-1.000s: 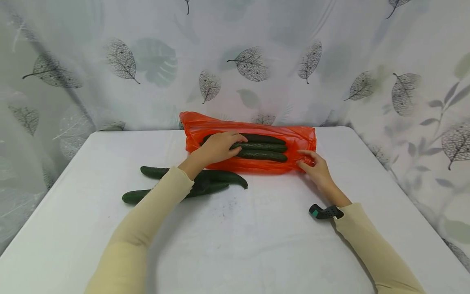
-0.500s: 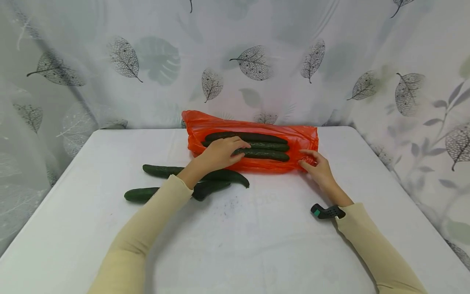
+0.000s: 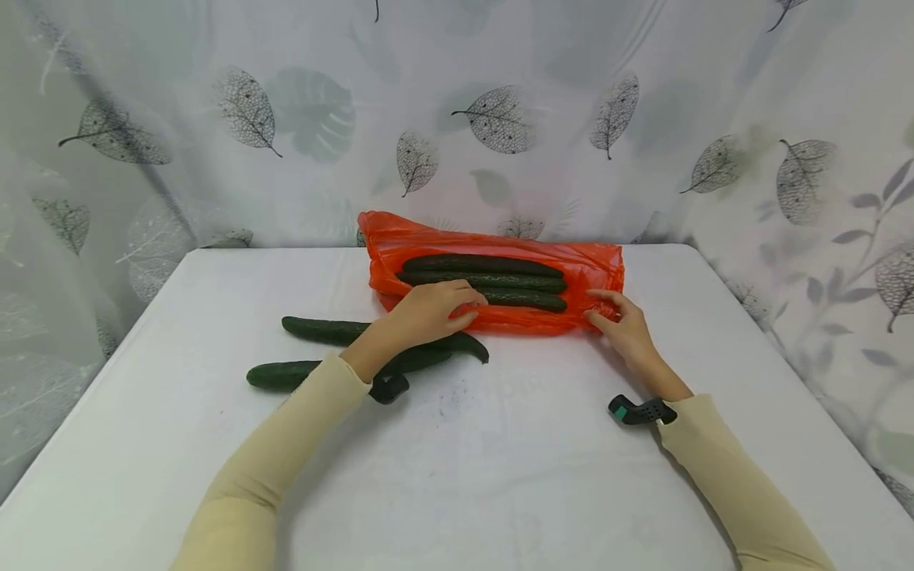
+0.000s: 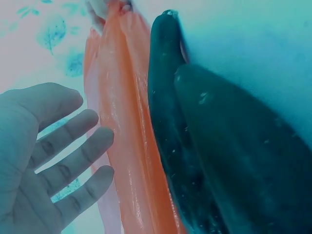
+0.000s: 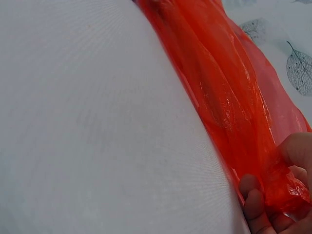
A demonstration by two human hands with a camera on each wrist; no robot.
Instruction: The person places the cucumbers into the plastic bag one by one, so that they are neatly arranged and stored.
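Observation:
A red plastic bag (image 3: pixel 596 260) lies spread along the back of the table. Three dark green cucumbers (image 3: pixel 493 281) lie side by side on it or in its mouth; I cannot tell which. My left hand (image 3: pixel 427 311) hovers at the bag's near edge, holding nothing. The left wrist view shows its fingers (image 4: pixel 73 163) loosely spread. At the bag's right end my right hand (image 3: pixel 630 329) grips the gathered plastic, its fingers (image 5: pixel 254 202) curled round it. Two more cucumbers, the farther one (image 3: pixel 321 329) and the nearer one (image 3: pixel 277 376), lie under my left forearm, partly hidden.
A white table (image 3: pixel 514 444) extends toward me and to both sides. Behind it hangs a leaf-patterned curtain (image 3: pixel 286 190), close to the bag's back edge. A black band (image 3: pixel 641 411) is on the right wrist, and another dark piece (image 3: pixel 389 388) shows by the left wrist.
My left hand has lifted off the cucumbers and drawn back toward me, uncovering more of them. The right hand keeps its place on the bag. The whole head view has shifted slightly.

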